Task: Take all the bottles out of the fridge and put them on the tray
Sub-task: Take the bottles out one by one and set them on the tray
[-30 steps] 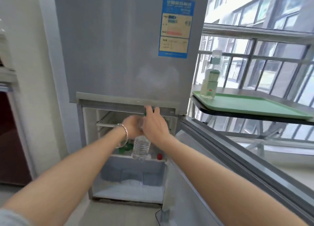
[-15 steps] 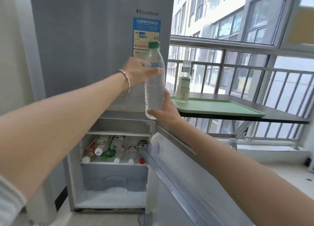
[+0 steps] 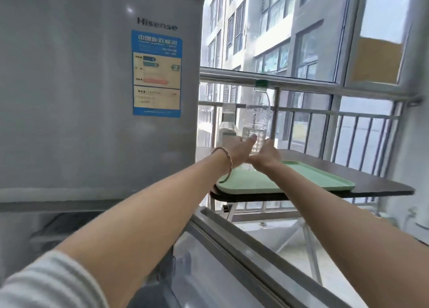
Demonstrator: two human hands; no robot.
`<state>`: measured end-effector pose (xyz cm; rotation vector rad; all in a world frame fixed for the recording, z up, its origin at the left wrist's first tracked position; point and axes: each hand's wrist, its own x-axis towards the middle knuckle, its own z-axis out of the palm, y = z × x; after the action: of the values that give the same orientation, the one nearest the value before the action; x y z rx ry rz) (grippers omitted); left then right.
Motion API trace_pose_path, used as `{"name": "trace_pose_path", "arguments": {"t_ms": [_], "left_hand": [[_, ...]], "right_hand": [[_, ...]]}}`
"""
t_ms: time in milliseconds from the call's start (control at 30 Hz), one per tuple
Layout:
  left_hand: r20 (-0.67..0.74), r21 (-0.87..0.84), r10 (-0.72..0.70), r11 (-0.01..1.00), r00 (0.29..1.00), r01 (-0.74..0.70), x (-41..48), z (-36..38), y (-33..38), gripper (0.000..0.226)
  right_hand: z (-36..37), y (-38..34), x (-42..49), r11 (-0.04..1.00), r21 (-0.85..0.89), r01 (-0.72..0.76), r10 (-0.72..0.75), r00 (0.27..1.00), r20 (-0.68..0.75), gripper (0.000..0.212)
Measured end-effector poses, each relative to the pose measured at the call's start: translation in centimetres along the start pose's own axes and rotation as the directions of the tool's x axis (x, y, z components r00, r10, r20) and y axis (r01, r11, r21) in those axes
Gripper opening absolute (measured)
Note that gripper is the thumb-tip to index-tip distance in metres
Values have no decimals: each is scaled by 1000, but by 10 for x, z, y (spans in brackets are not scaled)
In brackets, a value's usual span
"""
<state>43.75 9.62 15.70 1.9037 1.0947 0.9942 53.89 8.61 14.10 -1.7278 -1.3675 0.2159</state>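
Two hands meet on one clear water bottle (image 3: 256, 120) with a green cap (image 3: 261, 83). The left hand (image 3: 236, 150) and the right hand (image 3: 264, 155) clasp its lower part from nine and three o'clock. Their thumbs point up on the near side and the other fingers are hidden behind the plastic. The bottle stands upright over the nine o'clock end of the green tray (image 3: 301, 177). The wrists cover its base, so I cannot tell whether it rests on the tray or hangs just above it. Just beside it, at about ten o'clock, a white-capped bottle (image 3: 226, 131) already stands on the tray. The tray lies on a dark table (image 3: 371, 182). The Hisense fridge (image 3: 69, 99) is at the table's nine o'clock and its open lower door (image 3: 255, 249) at six o'clock.

The step in hand appears to be the set-down. The next move calls for settling the base flat, clear of its neighbour, then loosening both hands evenly. A tall, light bottle on a narrow foot would likely topple from a sideways nudge. After that comes a return to the fridge. Its compartment is out of view, so the number of bottles left cannot be told.
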Motion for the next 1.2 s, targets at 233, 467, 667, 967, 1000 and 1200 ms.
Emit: {"name": "trace_pose_path", "arguments": {"t_ms": [233,467,667,967,1000,1200], "left_hand": [[55,5,-43,999,998,43,52,23,-29,90],[9,-23,-109,994,994,110,74,36,-36,70],[10,49,-63,997,998,63,54,31,-30,60],[-81,295,73,954,994,-46,-57,-32,-3,53],[-110,306,63,952,992,-26,-72,-44,-6,53],[-235,507,9,854,972,115,-156,-106,-37,59]], "right_hand": [[31,28,59,991,-62,-116,117,993,18,77],[48,34,86,982,-186,-16,18,1000,10,36],[53,33,75,978,-207,-28,33,999,22,61],[22,-25,-34,961,-181,209,-250,937,-245,55],[24,-32,-49,963,-136,234,-260,941,-218,54],[67,-69,-133,927,-99,361,-365,931,-27,48]]}}
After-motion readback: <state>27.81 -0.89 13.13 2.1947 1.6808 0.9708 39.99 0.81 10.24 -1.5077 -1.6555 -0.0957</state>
